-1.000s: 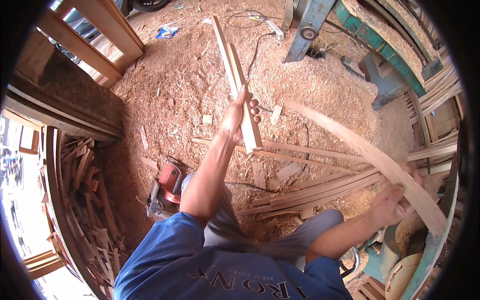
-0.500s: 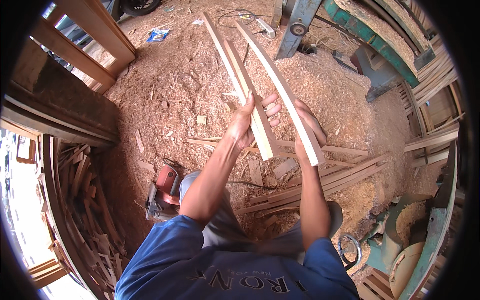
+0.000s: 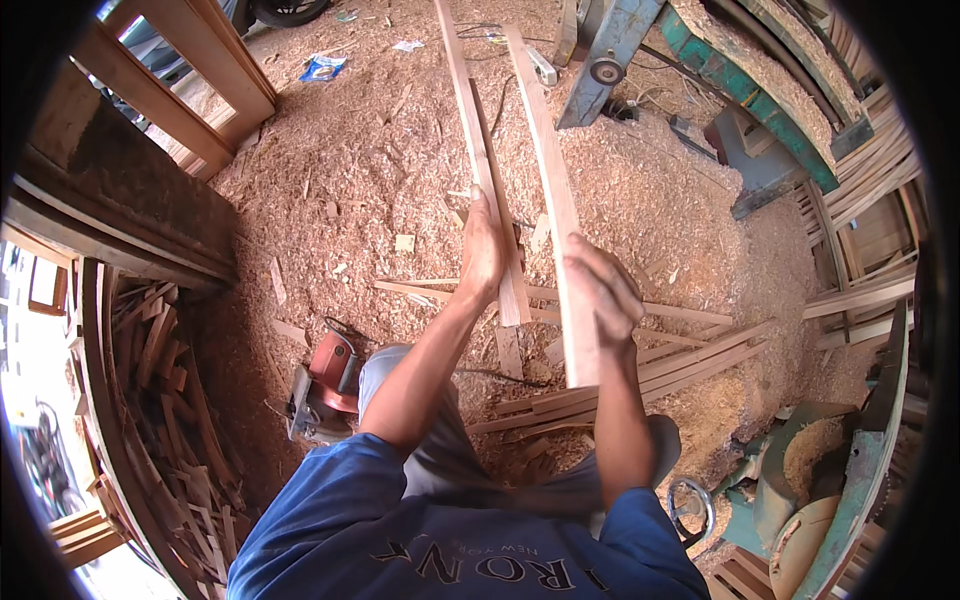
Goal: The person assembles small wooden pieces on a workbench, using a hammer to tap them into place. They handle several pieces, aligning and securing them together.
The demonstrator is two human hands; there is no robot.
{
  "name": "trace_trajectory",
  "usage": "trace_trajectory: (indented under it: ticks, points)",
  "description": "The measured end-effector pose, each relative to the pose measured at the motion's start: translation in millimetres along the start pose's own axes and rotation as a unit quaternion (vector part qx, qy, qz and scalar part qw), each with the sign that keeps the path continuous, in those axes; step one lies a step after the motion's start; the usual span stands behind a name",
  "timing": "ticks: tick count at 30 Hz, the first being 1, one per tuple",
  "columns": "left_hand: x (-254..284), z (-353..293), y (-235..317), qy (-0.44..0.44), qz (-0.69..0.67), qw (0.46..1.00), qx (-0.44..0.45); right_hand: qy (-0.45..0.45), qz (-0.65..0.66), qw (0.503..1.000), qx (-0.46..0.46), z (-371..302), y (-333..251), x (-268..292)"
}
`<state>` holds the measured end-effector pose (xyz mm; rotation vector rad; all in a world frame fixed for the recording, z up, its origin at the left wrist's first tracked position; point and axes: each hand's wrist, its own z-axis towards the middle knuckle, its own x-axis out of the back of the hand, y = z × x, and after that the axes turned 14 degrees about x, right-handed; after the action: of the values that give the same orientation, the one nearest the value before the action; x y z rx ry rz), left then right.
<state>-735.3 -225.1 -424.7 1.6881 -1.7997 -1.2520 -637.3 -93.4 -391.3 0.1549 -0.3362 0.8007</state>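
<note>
Two wooden strips lie together in my left hand [image 3: 484,252]: a long pale strip [image 3: 462,85] and a shorter, darker strip [image 3: 508,220] along its right side. My left thumb presses on the pale one, while most of the fingers are hidden behind the wood. Another long strip [image 3: 550,150], with a slight curve, is held near its lower end by my right hand [image 3: 608,292], whose fingers lie along its right edge. Both hands hold the wood above the shavings, the far ends pointing away from me and a narrow gap between the two sets.
Several wooden strips [image 3: 690,365] lie on the floor below my right hand. A red power saw [image 3: 330,365] rests by my left leg. Offcuts [image 3: 165,350] fill a space at left. Green machinery [image 3: 745,90] stands far right, and a handwheel [image 3: 692,510] is near right.
The left-hand strips have turned more edge-on, and my left fingers have gone behind them. My right hand's strip has rotated to show a broader face, its near end lower and further left.
</note>
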Motion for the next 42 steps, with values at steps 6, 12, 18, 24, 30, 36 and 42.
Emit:
trace_trajectory:
  ticks: [6, 12, 18, 24, 30, 36, 42]
  points:
    - [-1.8, -12.7, 8.1, -0.128, -0.043, 0.991, -0.013, -0.175, -0.037, 0.984, -0.001, 21.5, -20.1, 2.9]
    - [0.0, -15.4, 3.1, -0.116, 0.065, 0.991, -0.003, -0.275, -0.071, 0.956, -0.072, 21.9, -19.8, -3.5]
    - [0.6, -1.7, -10.4, -0.120, -0.033, 0.992, 0.022, -0.273, -0.010, 0.947, -0.169, 4.5, -19.9, -1.9]
    - [1.7, 5.7, -15.1, -0.083, 0.045, 0.993, -0.073, -0.053, 0.212, 0.863, -0.455, -21.2, -6.6, 1.8]
    - [3.6, -11.0, -5.1, -0.056, 0.162, 0.974, -0.145, -0.244, 0.329, 0.783, -0.469, -26.8, -0.1, 18.2]
    - [-9.6, -27.1, -12.4, -0.097, 0.150, 0.965, -0.190, -0.320, 0.158, 0.771, -0.527, -33.4, -17.3, -6.7]
    - [-6.3, -14.4, -4.6, -0.125, 0.201, 0.949, -0.208, -0.226, 0.021, 0.860, -0.457, -58.7, -19.6, -22.8]
